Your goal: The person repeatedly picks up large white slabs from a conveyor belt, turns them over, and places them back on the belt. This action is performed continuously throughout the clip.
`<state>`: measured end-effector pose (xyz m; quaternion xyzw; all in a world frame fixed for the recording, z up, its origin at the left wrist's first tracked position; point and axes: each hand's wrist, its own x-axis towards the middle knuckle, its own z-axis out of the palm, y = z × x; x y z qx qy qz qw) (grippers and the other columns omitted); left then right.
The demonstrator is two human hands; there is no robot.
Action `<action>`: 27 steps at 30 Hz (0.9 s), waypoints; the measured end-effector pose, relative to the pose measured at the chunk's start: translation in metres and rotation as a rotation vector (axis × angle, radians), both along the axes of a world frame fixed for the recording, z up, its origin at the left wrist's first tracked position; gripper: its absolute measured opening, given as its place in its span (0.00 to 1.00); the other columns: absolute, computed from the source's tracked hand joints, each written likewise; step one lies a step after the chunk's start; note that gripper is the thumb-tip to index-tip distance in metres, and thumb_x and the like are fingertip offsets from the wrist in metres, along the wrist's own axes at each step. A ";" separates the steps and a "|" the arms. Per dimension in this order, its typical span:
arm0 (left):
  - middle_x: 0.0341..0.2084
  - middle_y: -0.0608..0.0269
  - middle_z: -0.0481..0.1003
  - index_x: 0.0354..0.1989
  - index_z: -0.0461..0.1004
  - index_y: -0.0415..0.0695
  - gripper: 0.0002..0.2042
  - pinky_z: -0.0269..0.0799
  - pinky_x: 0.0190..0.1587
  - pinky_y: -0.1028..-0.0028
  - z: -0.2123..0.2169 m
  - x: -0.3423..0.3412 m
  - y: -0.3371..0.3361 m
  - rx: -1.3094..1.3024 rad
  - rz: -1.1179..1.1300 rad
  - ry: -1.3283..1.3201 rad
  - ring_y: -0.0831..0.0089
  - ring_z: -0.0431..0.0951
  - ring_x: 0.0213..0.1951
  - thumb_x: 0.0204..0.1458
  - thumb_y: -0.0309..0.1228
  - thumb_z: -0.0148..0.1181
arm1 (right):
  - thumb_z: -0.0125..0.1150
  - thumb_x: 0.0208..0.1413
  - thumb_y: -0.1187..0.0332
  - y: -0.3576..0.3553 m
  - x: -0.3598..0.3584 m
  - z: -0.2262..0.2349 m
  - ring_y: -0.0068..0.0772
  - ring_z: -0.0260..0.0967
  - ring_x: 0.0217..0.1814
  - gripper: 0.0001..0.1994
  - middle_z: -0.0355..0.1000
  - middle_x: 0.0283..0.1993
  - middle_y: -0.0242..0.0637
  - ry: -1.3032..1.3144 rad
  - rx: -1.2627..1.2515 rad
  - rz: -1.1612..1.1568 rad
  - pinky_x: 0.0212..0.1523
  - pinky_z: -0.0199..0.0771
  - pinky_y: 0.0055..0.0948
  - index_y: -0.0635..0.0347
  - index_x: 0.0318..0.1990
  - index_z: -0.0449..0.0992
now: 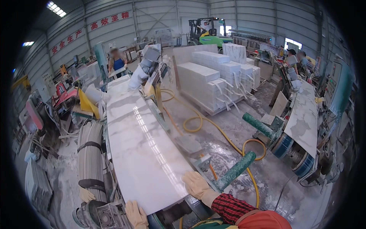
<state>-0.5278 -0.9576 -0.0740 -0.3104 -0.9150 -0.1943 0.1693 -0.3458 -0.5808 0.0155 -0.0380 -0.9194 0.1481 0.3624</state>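
Note:
A long polished white marble slab (143, 147) with grey veining lies on a belt conveyor (177, 214) and stretches away from me. My right hand (196, 186), in a cream glove, rests on the slab's near right corner with its fingers laid out over the top. At the near left corner is my left hand (136, 215), gloved alike. Its fingers are extended beside the slab's edge, and the frame's lower edge crops its wrist. Farther along the slab, a machine head wrapped in white sheeting (139, 76) leans over its right side.
A green roller (238, 170) sticks out at right, near a yellow hose (225, 141) on the wet floor. Strapped strips (89, 152) and a cream glove (87, 194) are at left. Beyond are stacked slabs (198, 82), a second conveyor slab (303, 118), a forklift (213, 34) and co-workers.

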 end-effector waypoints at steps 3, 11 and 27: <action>0.73 0.31 0.68 0.71 0.73 0.40 0.27 0.56 0.78 0.41 -0.002 0.001 -0.001 0.001 0.002 0.007 0.34 0.65 0.75 0.62 0.32 0.62 | 0.61 0.58 0.69 0.000 0.001 -0.001 0.52 0.72 0.56 0.14 0.74 0.52 0.43 -0.010 0.036 -0.032 0.57 0.72 0.47 0.57 0.52 0.76; 0.70 0.31 0.70 0.69 0.74 0.40 0.27 0.59 0.76 0.40 0.009 0.011 0.003 0.018 -0.003 -0.004 0.30 0.67 0.72 0.61 0.33 0.64 | 0.62 0.57 0.69 0.001 0.006 -0.004 0.53 0.73 0.57 0.14 0.75 0.53 0.45 -0.003 0.048 -0.029 0.59 0.72 0.48 0.56 0.52 0.77; 0.68 0.31 0.72 0.67 0.75 0.41 0.26 0.60 0.75 0.39 0.007 0.020 -0.001 0.033 0.024 0.023 0.30 0.69 0.70 0.61 0.35 0.64 | 0.63 0.58 0.71 -0.007 0.016 -0.001 0.59 0.72 0.62 0.16 0.74 0.58 0.51 -0.079 -0.013 0.007 0.65 0.71 0.52 0.60 0.54 0.75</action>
